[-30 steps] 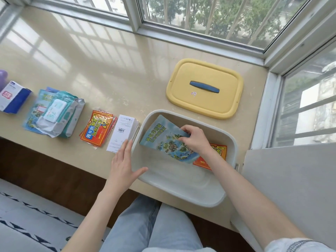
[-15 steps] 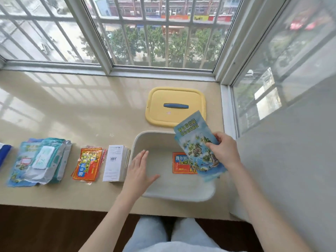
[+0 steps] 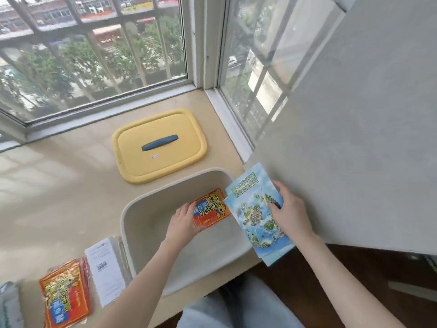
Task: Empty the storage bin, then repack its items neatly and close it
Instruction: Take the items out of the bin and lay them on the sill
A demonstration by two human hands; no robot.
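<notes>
The pale grey storage bin (image 3: pixel 142 223) stands open on the beige sill. Inside it my left hand (image 3: pixel 182 221) grips the left edge of an orange-red packet (image 3: pixel 212 209) lying on the bin's floor. My right hand (image 3: pixel 289 210) holds a stack of blue map leaflets (image 3: pixel 257 218) over the bin's right rim, next to the grey wall. The yellow lid (image 3: pixel 158 145) with a blue handle lies flat behind the bin.
Left of the bin lie a white box (image 3: pixel 104 268) and a pile of orange-red packets (image 3: pixel 66 294). A teal pack (image 3: pixel 8 306) shows at the left frame edge. Windows stand behind and to the right. My knees are below the sill's front edge.
My right hand has carried the blue leaflets out to the bin's right rim. My left hand has gone from the bin's left rim into the bin and taken hold of the orange-red packet.
</notes>
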